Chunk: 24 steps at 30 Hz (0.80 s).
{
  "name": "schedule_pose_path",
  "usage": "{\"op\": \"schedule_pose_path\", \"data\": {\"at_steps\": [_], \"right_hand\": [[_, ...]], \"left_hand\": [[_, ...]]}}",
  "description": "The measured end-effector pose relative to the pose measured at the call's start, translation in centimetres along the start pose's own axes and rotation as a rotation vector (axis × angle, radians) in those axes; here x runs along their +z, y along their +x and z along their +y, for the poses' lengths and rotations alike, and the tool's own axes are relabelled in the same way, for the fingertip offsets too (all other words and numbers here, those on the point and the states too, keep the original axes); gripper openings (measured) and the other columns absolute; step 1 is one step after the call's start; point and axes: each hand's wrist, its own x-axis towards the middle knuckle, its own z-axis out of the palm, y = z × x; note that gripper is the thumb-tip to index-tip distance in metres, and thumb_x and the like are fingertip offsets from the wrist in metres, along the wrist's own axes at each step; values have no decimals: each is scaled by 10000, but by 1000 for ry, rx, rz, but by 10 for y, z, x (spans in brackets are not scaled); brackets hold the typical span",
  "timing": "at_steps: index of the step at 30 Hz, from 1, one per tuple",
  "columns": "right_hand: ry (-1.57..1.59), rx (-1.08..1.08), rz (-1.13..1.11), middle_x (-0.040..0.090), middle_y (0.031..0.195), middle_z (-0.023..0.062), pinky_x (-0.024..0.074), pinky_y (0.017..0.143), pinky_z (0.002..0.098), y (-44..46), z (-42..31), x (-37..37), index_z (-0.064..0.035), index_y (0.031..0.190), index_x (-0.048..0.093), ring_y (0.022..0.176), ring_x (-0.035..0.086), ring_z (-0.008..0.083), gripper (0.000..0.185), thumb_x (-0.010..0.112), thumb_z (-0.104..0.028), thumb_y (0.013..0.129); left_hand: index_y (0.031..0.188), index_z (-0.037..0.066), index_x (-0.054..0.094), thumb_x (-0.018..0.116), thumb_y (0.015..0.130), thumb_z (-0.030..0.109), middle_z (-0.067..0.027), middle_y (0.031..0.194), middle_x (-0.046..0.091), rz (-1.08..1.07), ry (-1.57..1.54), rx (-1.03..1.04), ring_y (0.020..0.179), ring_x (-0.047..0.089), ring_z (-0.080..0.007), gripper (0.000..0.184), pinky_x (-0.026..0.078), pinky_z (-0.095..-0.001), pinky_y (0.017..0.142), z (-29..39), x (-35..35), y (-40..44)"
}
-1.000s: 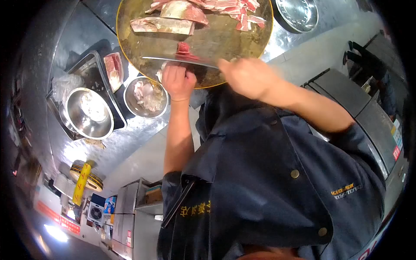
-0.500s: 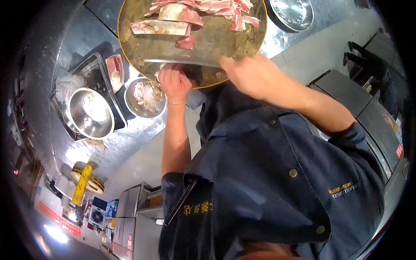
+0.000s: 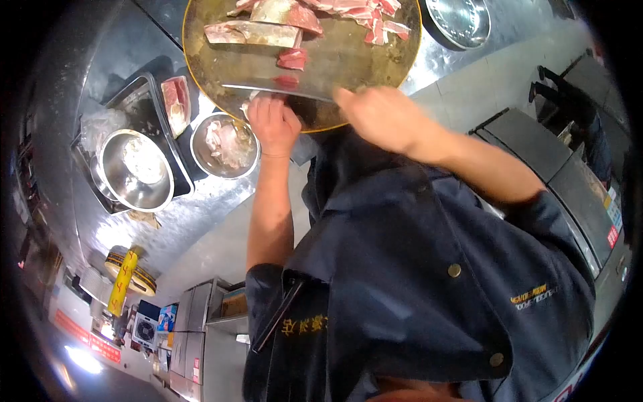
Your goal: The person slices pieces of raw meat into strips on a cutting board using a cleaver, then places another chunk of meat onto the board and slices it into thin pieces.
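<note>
My right hand is closed around the handle of a kitchen knife, whose blade lies across the near part of a round cutting board. Close behind the blade, my left hand has its fingers curled down onto a piece of meat, mostly hidden beneath them. Just beyond the blade lie small red cut pieces of meat. Farther up the board rest a pale-rinded slab of meat, a thicker chunk and several thin slices.
Left of the board stands a steel bowl with pale meat scraps. A black tray holds another steel bowl and a plastic bag. Beside it lies a meat slab. A round steel pan sits at upper right.
One more red piece of meat now lies beyond the blade, and the earlier cut piece sits slightly farther right. The hands stay at nearly the same place; the view has shifted slightly.
</note>
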Motion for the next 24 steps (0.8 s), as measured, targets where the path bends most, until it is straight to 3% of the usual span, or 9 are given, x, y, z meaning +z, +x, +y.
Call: {"op": "schedule_pose_path", "data": {"at_steps": [1, 2, 3, 7, 11, 13, 15, 21, 24], "right_hand": [[6, -93, 89, 720, 766, 229, 592, 664, 529, 14, 6, 19, -22, 1103, 579, 753, 754, 413, 181, 544, -143, 973], [-19, -155, 204, 683, 683, 174, 569, 553, 480, 23, 14, 35, -44, 1025, 576, 649, 724, 383, 118, 597, -131, 947], [-25, -157, 218, 683, 683, 174, 569, 553, 480, 26, 13, 29, -44, 1025, 576, 649, 724, 383, 118, 597, -131, 947], [7, -54, 56, 688, 697, 187, 572, 583, 516, -6, -3, -11, -39, 1070, 557, 675, 725, 411, 147, 583, -119, 950], [45, 80, -136, 727, 778, 234, 599, 671, 535, -25, -17, -45, -19, 1078, 574, 763, 755, 425, 176, 514, -155, 983], [39, 41, -80, 730, 785, 236, 601, 671, 532, 3, -15, -12, -16, 1084, 576, 774, 757, 430, 187, 517, -160, 982], [75, -123, 186, 699, 714, 209, 581, 620, 544, 23, -14, 8, -48, 1098, 560, 718, 738, 432, 159, 541, -148, 976], [32, 54, -14, 690, 687, 198, 584, 592, 496, -8, -1, -4, -20, 1050, 569, 677, 739, 390, 144, 568, -140, 971], [53, -135, 196, 669, 662, 191, 567, 564, 514, 37, -1, 29, -41, 1048, 562, 648, 720, 410, 128, 579, -134, 962]], "left_hand": [[1005, 29, 672, 622, 801, 6, -169, 1042, 677, -1, -18, -9, 985, 652, -401, 212, 511, -507, 892, 0, 0, -3], [991, 24, 656, 619, 829, 12, -181, 1035, 657, 7, -29, -11, 968, 630, -425, 167, 505, -515, 891, -3, 1, -3], [991, 24, 656, 619, 829, 12, -181, 1035, 657, 16, -26, 1, 968, 630, -425, 167, 505, -515, 891, -7, 3, -2], [1033, 30, 656, 682, 856, 54, -170, 1028, 655, -66, -6, -57, 966, 632, -418, 180, 506, -516, 884, -6, 1, -10], [1091, 11, 675, 669, 833, 67, -186, 1050, 671, 41, 28, -25, 953, 624, -435, 265, 496, -527, 875, -9, 8, -10], [1096, 11, 672, 641, 819, 54, -191, 1060, 668, -8, 3, -13, 964, 619, -443, 282, 492, -544, 879, -11, 4, -10], [1095, 16, 667, 616, 812, 48, -192, 1072, 663, -64, 2, -47, 986, 619, -449, 289, 491, -549, 894, -12, 3, -13], [1057, 28, 653, 632, 864, 61, -190, 1093, 672, -48, 4, -62, 1006, 626, -436, 196, 489, -546, 935, -11, 6, -12], [1031, 39, 650, 698, 907, 113, -173, 1086, 664, 46, -39, -93, 997, 634, -409, 152, 511, -516, 918, -6, 4, -7]]}}
